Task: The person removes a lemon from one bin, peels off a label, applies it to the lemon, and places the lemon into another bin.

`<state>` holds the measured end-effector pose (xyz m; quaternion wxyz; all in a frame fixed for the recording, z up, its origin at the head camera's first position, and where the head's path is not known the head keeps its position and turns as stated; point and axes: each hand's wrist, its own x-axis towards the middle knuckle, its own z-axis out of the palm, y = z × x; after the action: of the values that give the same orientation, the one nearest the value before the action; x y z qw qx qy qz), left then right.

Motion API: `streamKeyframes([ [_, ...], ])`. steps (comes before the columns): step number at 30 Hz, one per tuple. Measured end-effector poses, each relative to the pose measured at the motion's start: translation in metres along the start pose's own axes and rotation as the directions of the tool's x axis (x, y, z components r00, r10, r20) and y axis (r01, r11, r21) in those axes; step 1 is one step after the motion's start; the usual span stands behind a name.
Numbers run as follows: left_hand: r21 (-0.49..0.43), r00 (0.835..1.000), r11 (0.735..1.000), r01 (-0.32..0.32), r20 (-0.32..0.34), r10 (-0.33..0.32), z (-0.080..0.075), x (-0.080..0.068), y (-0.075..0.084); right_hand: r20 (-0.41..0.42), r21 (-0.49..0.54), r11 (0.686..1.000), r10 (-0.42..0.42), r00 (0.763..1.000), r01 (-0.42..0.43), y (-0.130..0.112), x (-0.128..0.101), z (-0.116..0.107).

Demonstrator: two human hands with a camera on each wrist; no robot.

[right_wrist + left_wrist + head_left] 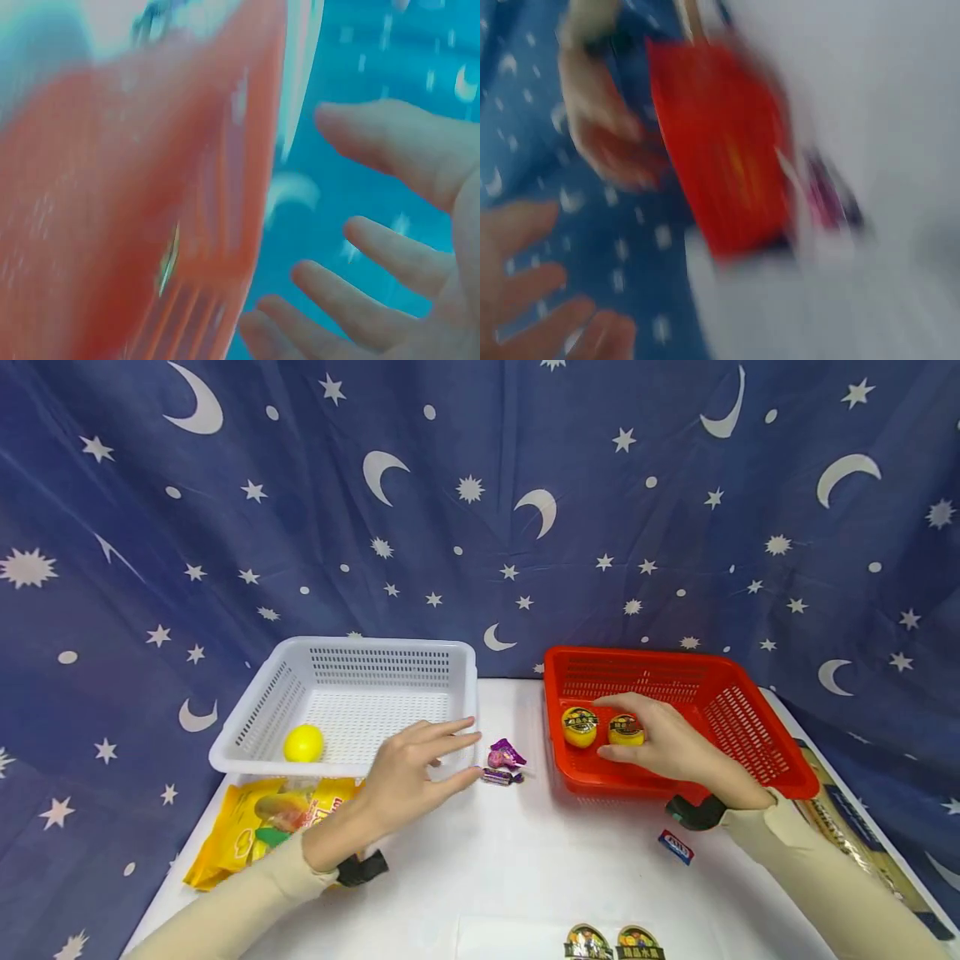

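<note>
While the right hand (667,741) is spread around the right one of two yellow balls (580,728) in the red basket (678,658), I see the left hand (412,770), also spread, by the white basket (375,718).

Red basket (714,713) apparently in all views

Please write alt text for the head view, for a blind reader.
A person's right hand is over a red basket holding two yellow balls; the left hand is near a white basket holding one ball. The baskets stand on a white table, wrapped sweets between them, before a starry blue curtain.
</note>
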<state>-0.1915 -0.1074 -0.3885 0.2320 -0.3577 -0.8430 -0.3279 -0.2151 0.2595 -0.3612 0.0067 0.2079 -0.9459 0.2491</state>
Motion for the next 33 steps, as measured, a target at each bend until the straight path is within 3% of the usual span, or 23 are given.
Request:
streamKeyframes([
  [4,0.139,0.99,0.989,-0.057,0.136,0.038,-0.051,0.0,-0.041,-0.06,0.003,0.992,-0.129,0.99,0.129,-0.037,-0.005,0.025],
  [7,0.18,0.95,0.983,-0.029,0.31,-0.029,-0.087,0.004,-0.072,-0.101,0.013,0.974,-0.222,0.97,0.224,-0.06,-0.003,0.044],
  [9,0.212,0.9,0.975,0.058,0.411,-0.143,-0.109,0.009,-0.091,-0.116,0.033,0.961,-0.267,0.957,0.273,-0.072,0.0,0.059],
  [11,0.272,0.834,0.951,0.149,0.481,-0.269,-0.127,0.012,-0.108,-0.119,0.056,0.948,-0.304,0.945,0.312,-0.081,0.005,0.074],
  [14,0.354,0.734,0.901,0.253,0.536,-0.417,-0.143,0.014,-0.131,-0.1,0.08,0.943,-0.316,0.943,0.324,-0.09,0.01,0.094],
  [17,0.403,0.65,0.865,0.298,0.578,-0.493,-0.149,0.013,-0.15,-0.108,0.069,0.944,-0.316,0.943,0.324,-0.095,0.015,0.108],
  [19,0.419,0.603,0.85,0.318,0.602,-0.523,-0.149,0.012,-0.16,-0.13,0.054,0.944,-0.318,0.939,0.327,-0.098,0.019,0.114],
  [23,0.406,0.517,0.849,0.339,0.674,-0.528,-0.145,0.011,-0.176,-0.175,0.023,0.941,-0.328,0.928,0.337,-0.103,0.026,0.12],
  [28,0.397,0.408,0.834,0.383,0.737,-0.538,-0.138,0.013,-0.184,-0.156,0.015,0.945,-0.321,0.934,0.328,-0.109,0.03,0.126],
  [30,0.403,0.373,0.82,0.407,0.746,-0.552,-0.136,0.014,-0.185,-0.135,0.018,0.95,-0.307,0.942,0.312,-0.11,0.03,0.128],
  [33,0.414,0.333,0.801,0.432,0.752,-0.568,-0.134,0.014,-0.185,-0.108,0.032,0.957,-0.285,0.952,0.29,-0.112,0.031,0.13],
])
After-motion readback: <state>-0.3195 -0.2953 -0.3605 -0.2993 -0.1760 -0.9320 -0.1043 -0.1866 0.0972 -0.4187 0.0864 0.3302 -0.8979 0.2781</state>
